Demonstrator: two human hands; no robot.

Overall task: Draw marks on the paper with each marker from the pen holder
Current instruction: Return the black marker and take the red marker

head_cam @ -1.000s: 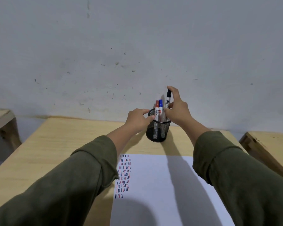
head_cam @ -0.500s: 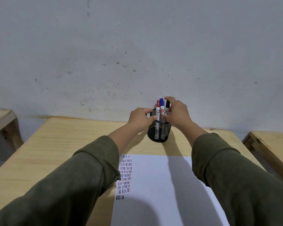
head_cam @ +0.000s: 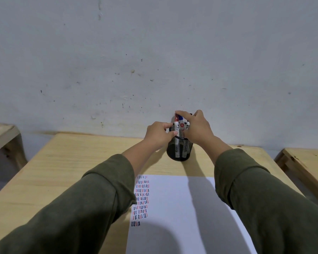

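- A black mesh pen holder (head_cam: pixel 179 148) stands upright on a light wooden table (head_cam: pixel 72 165), close to the far edge and the grey wall (head_cam: pixel 154 52).
- Three markers stand inside the holder. The red marker (head_cam: pixel 176 121) is at 9 o'clock in the cup, the blue marker (head_cam: pixel 181 121) is just beside it, and the black marker (head_cam: pixel 188 123) is at 3 o'clock, mostly hidden.
- The left hand (head_cam: pixel 159 135) is at 9 o'clock from the holder. Its fingers are curled in, and the thumb and first finger touch the rim and the red marker.
- The right hand (head_cam: pixel 197 129) is at 2 o'clock from the holder. Its first finger reaches over the marker tops and its tip sits on the red cap. The other fingers are bent down by the markers. I cannot tell if it is really gripping one.
- A white paper (head_cam: pixel 182 208) lies flat at 6 o'clock from the holder, near the person.
- Rows of short red, blue and black marks (head_cam: pixel 141 197) fill a strip down the left side of the paper.
- Both arms wear dark green sleeves (head_cam: pixel 92 204).
- Wooden benches sit at 9 o'clock (head_cam: pixel 2 136) and 3 o'clock (head_cam: pixel 305 162) from the table.
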